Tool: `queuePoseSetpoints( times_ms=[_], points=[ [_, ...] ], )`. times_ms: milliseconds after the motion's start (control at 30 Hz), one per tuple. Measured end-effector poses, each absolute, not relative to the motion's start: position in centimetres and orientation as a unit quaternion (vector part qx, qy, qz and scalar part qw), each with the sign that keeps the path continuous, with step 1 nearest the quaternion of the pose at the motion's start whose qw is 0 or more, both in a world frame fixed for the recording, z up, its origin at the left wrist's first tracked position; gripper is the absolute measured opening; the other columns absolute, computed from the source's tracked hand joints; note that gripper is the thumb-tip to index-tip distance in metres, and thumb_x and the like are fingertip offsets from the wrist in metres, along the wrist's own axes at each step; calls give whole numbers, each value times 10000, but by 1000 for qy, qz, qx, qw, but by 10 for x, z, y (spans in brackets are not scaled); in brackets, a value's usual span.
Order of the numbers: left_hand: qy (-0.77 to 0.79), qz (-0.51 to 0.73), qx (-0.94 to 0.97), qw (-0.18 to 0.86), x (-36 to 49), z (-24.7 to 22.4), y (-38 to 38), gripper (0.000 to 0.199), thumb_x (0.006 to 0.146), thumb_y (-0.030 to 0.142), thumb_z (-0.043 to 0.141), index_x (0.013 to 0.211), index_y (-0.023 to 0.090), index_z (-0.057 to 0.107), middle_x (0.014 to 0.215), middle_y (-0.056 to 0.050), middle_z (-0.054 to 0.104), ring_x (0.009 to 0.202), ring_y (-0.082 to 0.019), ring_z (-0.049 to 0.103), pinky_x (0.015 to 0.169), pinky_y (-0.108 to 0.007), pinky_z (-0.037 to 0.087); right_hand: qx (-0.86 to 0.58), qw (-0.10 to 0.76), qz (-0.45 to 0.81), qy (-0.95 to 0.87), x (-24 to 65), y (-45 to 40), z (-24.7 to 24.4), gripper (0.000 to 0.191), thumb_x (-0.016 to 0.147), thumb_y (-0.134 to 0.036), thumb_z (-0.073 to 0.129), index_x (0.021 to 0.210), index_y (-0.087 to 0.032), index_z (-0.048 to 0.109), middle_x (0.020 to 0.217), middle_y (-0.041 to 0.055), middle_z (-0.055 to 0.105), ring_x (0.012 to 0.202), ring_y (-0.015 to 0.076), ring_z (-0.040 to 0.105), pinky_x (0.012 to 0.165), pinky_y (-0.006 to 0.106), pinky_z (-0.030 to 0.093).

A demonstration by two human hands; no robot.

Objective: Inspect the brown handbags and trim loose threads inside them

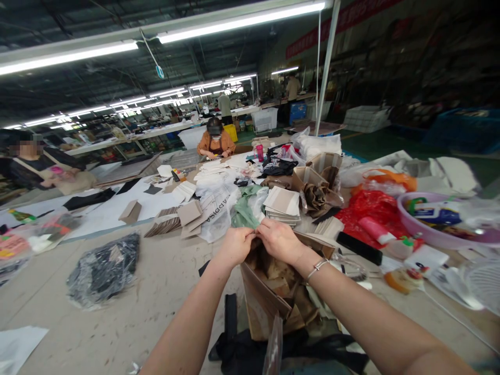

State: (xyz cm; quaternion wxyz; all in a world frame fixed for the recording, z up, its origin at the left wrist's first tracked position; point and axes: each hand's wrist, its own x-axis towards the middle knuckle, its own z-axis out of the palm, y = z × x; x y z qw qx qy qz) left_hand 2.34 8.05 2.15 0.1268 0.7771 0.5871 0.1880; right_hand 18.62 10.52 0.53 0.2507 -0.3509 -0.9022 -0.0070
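Note:
My left hand (237,245) and my right hand (280,240) meet just above a brown cardboard box (260,299), fingertips pinched close together. What they pinch is hidden by the fingers. A crumpled green plastic bag (247,204) shows right beyond the fingertips; whether they grip it I cannot tell. Inside the open box lies crumpled brown paper (275,271). A clear plastic strip (273,344) hangs at its near side, and black fabric (250,349) lies below. Behind my right hand stands a stack of beige cards (283,203).
Left of my arms lies a plastic-wrapped black bundle (104,268). Fanned cards (164,221) and a white printed bag (216,211) lie beyond. To the right are a black phone (359,248), red plastic (363,208) and a purple basin (408,221). Co-workers (216,140) sit or stand farther off.

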Motion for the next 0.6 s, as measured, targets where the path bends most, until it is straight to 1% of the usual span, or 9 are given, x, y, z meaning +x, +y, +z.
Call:
queuePoseSetpoints(
  times_ms=[67,167,200,300,367,467,533,600],
  points=[
    [591,185,777,112,24,20,80,250,834,220,455,695,179,658,696,-26,669,616,-120,545,606,-228,341,-349,266,10,-898,187,105,4,135,853,-168,452,815,-176,581,803,53,546,788,159,506,672,260,389],
    [593,189,775,108,25,19,80,250,833,208,447,696,177,654,690,-26,665,621,-124,544,604,-232,339,-336,299,53,-891,191,105,3,101,827,-149,480,862,-188,565,832,41,555,798,153,518,684,255,405],
    [593,190,774,114,25,19,79,249,833,207,444,710,178,658,700,-27,668,630,-126,548,608,-232,342,-337,310,72,-886,194,106,3,125,810,-143,499,912,-191,552,844,36,557,778,147,522,673,253,411],
    [597,192,766,140,25,19,79,244,832,199,435,794,184,675,763,-29,684,679,-134,566,634,-230,360,-352,329,108,-869,202,108,7,346,762,-131,554,1094,-195,479,896,30,560,704,129,523,638,251,429],
    [600,195,762,145,26,19,79,245,832,195,433,850,189,677,799,-28,689,702,-135,573,648,-226,368,-355,326,99,-871,206,110,10,399,762,-146,568,1143,-199,467,964,45,552,712,129,530,648,256,443],
    [598,193,765,139,26,20,79,246,836,197,428,845,193,674,777,-22,683,678,-128,565,645,-220,367,-343,313,67,-883,209,112,10,340,786,-198,571,1122,-215,518,1027,63,534,799,148,545,685,265,453],
    [592,191,771,133,26,19,79,249,840,191,420,820,191,668,743,-17,671,655,-124,553,636,-218,358,-336,308,56,-888,209,112,9,273,802,-233,570,1074,-225,553,1007,57,538,829,153,545,686,258,447],
    [587,191,776,130,26,19,79,257,846,188,406,809,186,661,722,-15,660,644,-122,544,623,-219,347,-330,307,48,-891,207,112,7,192,812,-262,570,1000,-224,584,978,48,541,819,145,540,668,243,433]
  ],
)
